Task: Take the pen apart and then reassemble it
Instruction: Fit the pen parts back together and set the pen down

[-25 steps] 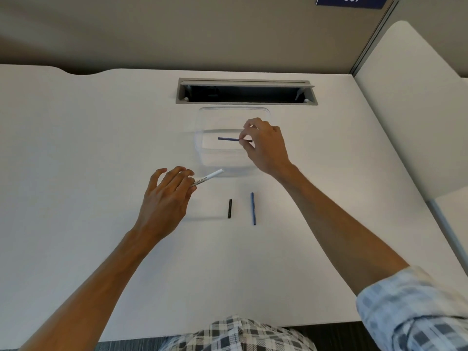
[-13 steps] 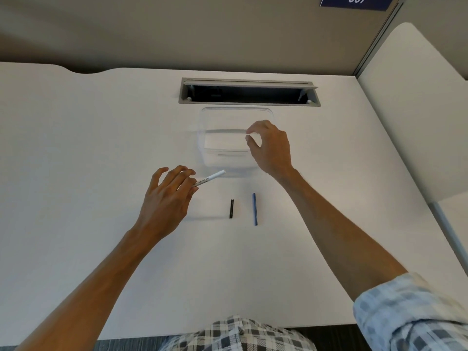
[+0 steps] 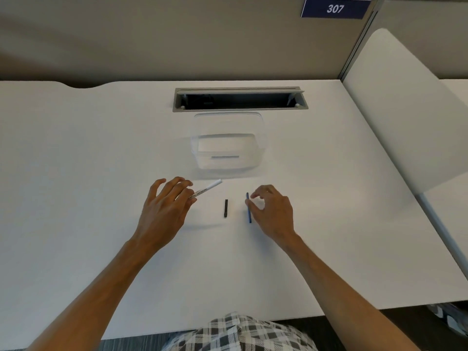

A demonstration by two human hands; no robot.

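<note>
While the left hand [image 3: 164,211] is keeping the white pen barrel [image 3: 206,190] pinched between thumb and fingertips, angled up toward the clear container [image 3: 262,138], the right hand [image 3: 272,214] is arriving at the blue piece [image 3: 248,207] lying on the desk [image 3: 76,173]. 1 second ago that hand was inside the container with a thin blue rod at its fingertips; half a second ago the rod was no longer visible there, and now the hand is down beside the loose parts, well clear of the container. Its grip is half spread, thumb and forefinger curling toward the blue piece, touching or nearly touching it without closing on it. A short black piece [image 3: 225,208] is lying between the 2 hands, untouched. The pen is looking fully apart, so the shift probably means the blue piece is being picked next, either for storing or for reassembly into the barrel.
</note>
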